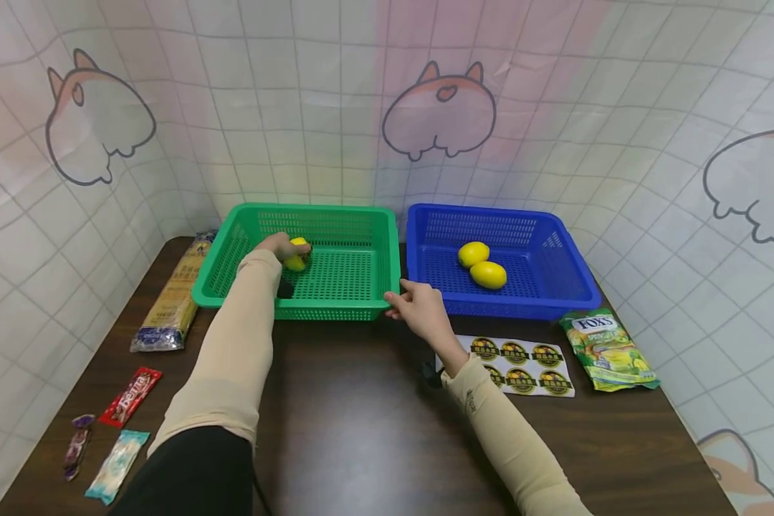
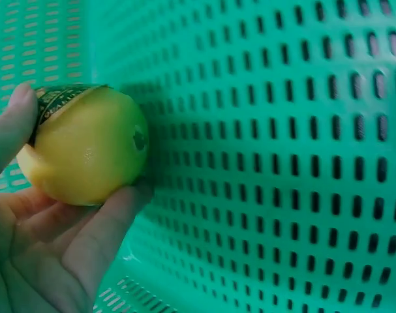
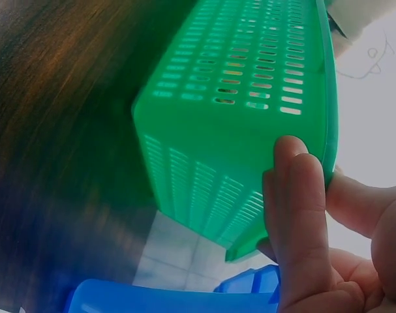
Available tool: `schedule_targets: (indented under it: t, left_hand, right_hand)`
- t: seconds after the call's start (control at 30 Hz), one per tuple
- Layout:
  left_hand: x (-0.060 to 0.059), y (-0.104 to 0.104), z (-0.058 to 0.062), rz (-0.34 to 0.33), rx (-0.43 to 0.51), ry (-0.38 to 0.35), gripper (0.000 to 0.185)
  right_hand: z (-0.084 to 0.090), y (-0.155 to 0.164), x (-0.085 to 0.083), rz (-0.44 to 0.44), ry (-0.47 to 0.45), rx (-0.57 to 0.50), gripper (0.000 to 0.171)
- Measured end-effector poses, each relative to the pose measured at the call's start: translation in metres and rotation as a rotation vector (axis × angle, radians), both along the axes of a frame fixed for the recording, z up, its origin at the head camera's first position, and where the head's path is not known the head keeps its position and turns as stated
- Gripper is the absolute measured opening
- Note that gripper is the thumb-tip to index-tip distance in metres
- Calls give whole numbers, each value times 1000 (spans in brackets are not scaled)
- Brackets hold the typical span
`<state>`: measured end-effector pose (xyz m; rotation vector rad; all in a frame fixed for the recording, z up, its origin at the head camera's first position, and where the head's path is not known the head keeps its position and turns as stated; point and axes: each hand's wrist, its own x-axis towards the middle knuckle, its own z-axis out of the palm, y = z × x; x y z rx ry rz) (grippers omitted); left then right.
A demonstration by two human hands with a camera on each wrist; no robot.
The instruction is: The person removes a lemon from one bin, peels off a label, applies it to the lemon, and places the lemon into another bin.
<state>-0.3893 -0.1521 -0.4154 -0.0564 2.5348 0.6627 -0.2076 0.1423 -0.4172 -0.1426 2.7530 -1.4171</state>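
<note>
My left hand [image 1: 284,247] reaches into the green basket [image 1: 355,309] and holds a yellow lemon [image 1: 296,259] with a dark sticker; in the left wrist view the lemon [image 2: 87,147] sits between thumb and fingers [image 2: 103,231], close to the basket wall [image 2: 282,163]. My right hand [image 1: 419,308] pinches the green basket's near right corner rim; its fingers [image 3: 302,215] lie against the outer wall [image 3: 211,130] with the thumb behind the rim. Two more lemons [image 1: 482,265] lie in the blue basket [image 1: 522,308] to the right.
A sheet of round stickers [image 1: 522,362] and a Fox's candy bag [image 1: 606,351] lie right of my right arm. A long noodle packet [image 1: 170,301] lies left of the green basket, with small snack wrappers [image 1: 112,430] at the front left of the dark wooden table [image 1: 361,416].
</note>
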Motion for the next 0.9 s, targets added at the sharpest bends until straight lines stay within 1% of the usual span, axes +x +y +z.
schedule_targets:
  t: [0.03, 0.07, 0.13, 0.23, 0.27, 0.33, 0.4, 0.47, 0.53, 0.63, 0.73, 0.83, 0.9]
  left_hand:
    - [-2, 0, -5, 4, -18, -7, 64]
    - [-6, -2, -11, 1, -26, 5, 70]
    - [-11, -2, -17, 7, -47, 15, 75]
    - [-11, -1, -18, 13, -68, 43, 71]
    - [-8, 0, -16, 10, -73, 51, 68]
    - [-1, 2, -7, 10, -85, 48, 58]
    - [5, 2, 2, -8, -78, 64, 57]
    - [13, -3, 12, -15, -60, 75, 61]
    - [16, -9, 21, -13, -56, 76, 68]
    - [20, -18, 35, -25, -91, 76, 81]
    - [23, -23, 46, -37, -129, 87, 86]
    - [26, -26, 54, -38, -117, 143, 90]
    - [31, -26, 60, -50, -100, 203, 91]
  right_hand:
    - [0, 0, 0, 0, 1, 1, 59]
    - [0, 0, 0, -2, 2, -1, 59]
    - [-1, 0, 0, -4, 7, -3, 58]
    - [-2, 0, 0, -6, 7, -10, 58]
    - [-2, 0, -1, -5, 4, -13, 59]
    - [-3, 1, -1, -3, 0, -14, 59]
    - [-3, 1, -1, -2, 3, -17, 59]
    - [-4, 0, 0, 0, 11, -20, 59]
    - [-4, -1, 0, 2, 24, -25, 58]
    - [-5, -3, 1, 3, 48, -19, 57]
    - [-4, -3, 2, 6, 68, 5, 57]
    - [-3, -1, 3, 8, 78, 25, 57]
    - [-3, 0, 5, 10, 82, 35, 57]
